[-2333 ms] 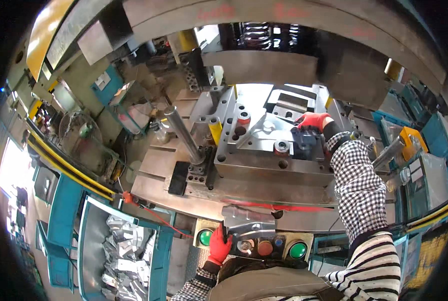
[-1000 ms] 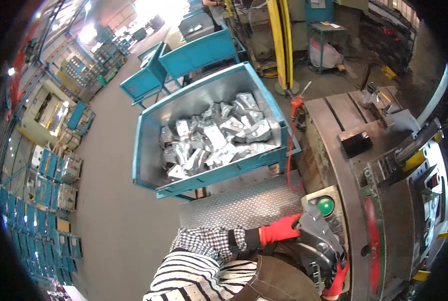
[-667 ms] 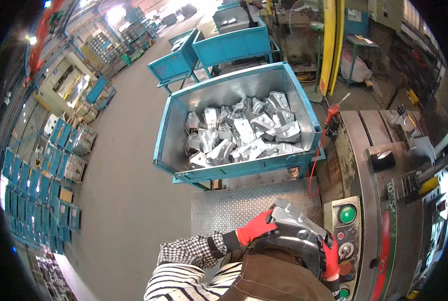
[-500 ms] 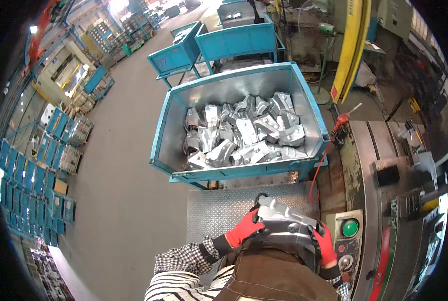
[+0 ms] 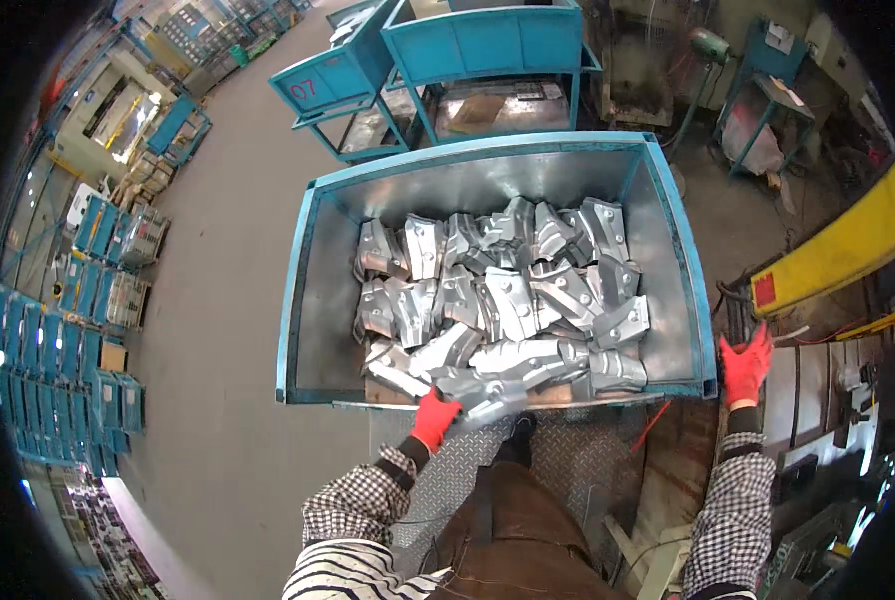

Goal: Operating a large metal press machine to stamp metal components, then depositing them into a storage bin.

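My left hand (image 5: pixel 434 420), in a red glove, is closed on a stamped metal part (image 5: pixel 493 398) at the near rim of a blue-framed metal bin (image 5: pixel 500 165). That part is held low over the front edge and overlaps other parts behind it. Several similar grey pressed metal parts (image 5: pixel 512 302) lie piled inside the bin. My right hand (image 5: pixel 745 366), also red-gloved, is raised just outside the bin's near right corner. Its fingers are spread and it holds nothing.
Behind stand more blue bins on legs (image 5: pixel 482 45). A yellow guard bar (image 5: pixel 837 240) and machine bed (image 5: pixel 817 390) are at the right. Under my feet is a checkered steel plate (image 5: pixel 432 495). Blue racks (image 5: pixel 52 370) line the far left.
Both hands held the metal part near my body; the left has carried it forward to the bin's near rim. My right hand has let go and moved out to the right.
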A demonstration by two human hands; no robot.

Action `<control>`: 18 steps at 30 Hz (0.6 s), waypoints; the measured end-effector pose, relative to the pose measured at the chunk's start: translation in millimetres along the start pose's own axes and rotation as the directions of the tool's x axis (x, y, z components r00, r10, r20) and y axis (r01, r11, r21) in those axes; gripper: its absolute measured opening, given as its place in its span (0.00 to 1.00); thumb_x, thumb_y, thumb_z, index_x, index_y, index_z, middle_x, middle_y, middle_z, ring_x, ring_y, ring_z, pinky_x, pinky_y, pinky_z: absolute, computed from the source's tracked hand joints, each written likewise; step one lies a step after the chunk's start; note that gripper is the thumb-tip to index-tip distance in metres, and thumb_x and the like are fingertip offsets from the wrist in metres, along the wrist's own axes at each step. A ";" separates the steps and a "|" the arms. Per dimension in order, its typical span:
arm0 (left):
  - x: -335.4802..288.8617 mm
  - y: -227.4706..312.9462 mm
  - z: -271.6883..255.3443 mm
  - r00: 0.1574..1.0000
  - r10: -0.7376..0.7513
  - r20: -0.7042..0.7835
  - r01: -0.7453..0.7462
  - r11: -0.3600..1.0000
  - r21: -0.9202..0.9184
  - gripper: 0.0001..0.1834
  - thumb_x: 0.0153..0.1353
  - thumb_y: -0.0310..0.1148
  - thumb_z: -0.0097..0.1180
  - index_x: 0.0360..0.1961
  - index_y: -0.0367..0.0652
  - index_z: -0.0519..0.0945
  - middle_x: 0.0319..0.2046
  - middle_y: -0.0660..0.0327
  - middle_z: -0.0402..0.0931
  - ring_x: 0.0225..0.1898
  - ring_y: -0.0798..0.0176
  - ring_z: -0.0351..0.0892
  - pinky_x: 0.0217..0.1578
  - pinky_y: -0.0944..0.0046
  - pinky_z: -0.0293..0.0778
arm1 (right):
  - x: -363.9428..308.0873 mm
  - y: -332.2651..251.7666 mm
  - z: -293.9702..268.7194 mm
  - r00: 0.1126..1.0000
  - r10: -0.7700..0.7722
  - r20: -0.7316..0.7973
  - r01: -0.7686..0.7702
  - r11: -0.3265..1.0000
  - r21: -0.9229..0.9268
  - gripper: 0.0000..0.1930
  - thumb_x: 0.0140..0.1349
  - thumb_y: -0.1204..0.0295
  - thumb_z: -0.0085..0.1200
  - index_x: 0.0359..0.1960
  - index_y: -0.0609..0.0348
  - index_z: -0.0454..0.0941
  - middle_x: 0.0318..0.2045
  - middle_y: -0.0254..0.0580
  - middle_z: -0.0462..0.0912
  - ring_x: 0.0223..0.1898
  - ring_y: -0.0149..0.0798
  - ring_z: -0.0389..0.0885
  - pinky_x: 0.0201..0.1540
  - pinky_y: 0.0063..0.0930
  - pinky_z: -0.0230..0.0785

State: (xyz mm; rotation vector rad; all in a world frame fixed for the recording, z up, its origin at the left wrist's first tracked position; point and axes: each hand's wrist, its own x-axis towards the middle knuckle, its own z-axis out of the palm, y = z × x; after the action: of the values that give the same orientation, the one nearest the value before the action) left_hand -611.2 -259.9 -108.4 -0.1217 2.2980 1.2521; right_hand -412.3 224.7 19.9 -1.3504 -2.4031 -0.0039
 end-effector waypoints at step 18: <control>372.4 42.0 -26.9 0.993 0.068 0.100 -0.110 0.858 0.501 0.25 0.33 0.40 0.56 0.33 0.33 0.74 0.31 0.44 0.74 0.35 0.46 0.74 0.36 0.57 0.70 | -37.7 25.3 122.1 0.985 -0.013 0.172 0.011 1.000 0.013 0.23 0.58 0.67 0.43 0.55 0.61 0.58 0.53 0.51 0.63 0.55 0.49 0.60 0.57 0.33 0.50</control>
State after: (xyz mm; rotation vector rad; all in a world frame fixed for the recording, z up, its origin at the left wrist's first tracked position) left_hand -956.4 -197.3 -242.9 0.2201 2.5008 0.6356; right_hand -413.8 230.1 -110.3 -1.3822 -2.5488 0.1286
